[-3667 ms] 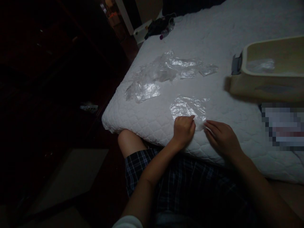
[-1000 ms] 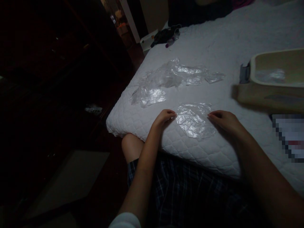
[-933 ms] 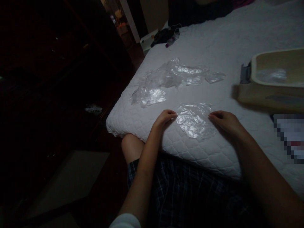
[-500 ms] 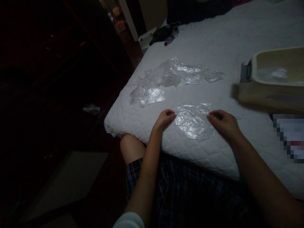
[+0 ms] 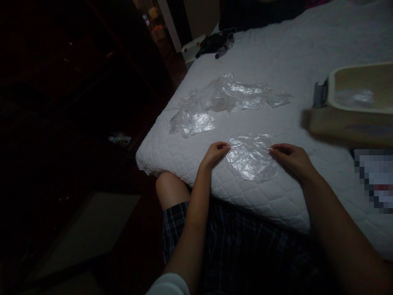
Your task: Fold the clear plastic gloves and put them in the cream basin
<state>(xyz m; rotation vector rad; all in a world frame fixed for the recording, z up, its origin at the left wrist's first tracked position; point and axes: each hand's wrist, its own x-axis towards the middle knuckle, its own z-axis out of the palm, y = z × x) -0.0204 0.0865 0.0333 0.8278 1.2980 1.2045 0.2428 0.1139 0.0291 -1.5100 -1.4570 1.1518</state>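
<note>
Plastic bag (image 5: 251, 157): flat on mattress (image 5: 291, 53) near its front edge | my left hand (image 5: 215, 152), right hand (image 5: 291, 159): fingertips apparently pinching opposite top corners, dim view | handling: thin, limp, slippery, tears easily; grip corners, not middle.

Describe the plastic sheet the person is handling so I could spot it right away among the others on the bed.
Start at the near corner of the white quilted bed. The sheet lies flat near that edge, pinched at its far corners by the left hand and right hand. Unlike the crumpled pile farther back, it lies alone, smoothed out, between the two hands.
</note>
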